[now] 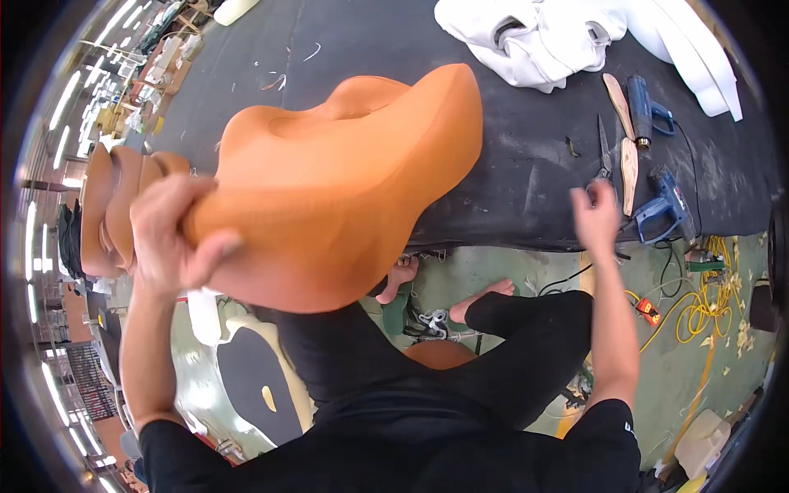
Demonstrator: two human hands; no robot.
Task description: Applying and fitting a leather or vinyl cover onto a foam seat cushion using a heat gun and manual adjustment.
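A large orange upholstered seat shell point(329, 189) with curved sides lies tilted at the table's near edge, partly overhanging my lap. My left hand point(168, 234) grips its left end, thumb on the near side and fingers over the top; the hand is slightly blurred. My right hand point(596, 218) is at the table's near edge on the right, its blurred fingers curled beside the handles of the dark scissors point(604, 144). Whether those fingers hold the handles cannot be made out. Just right of the scissors lie two wooden-handled tools, one above the other point(629, 164).
Two blue heat guns point(639, 107) point(667, 205) lie at the table's right. White fabric point(542, 41) is heaped at the far right. Stacked brown curved shells point(123, 197) stand at the left. A yellow cable point(711, 296) coils on the floor, near a red-and-yellow item point(648, 311).
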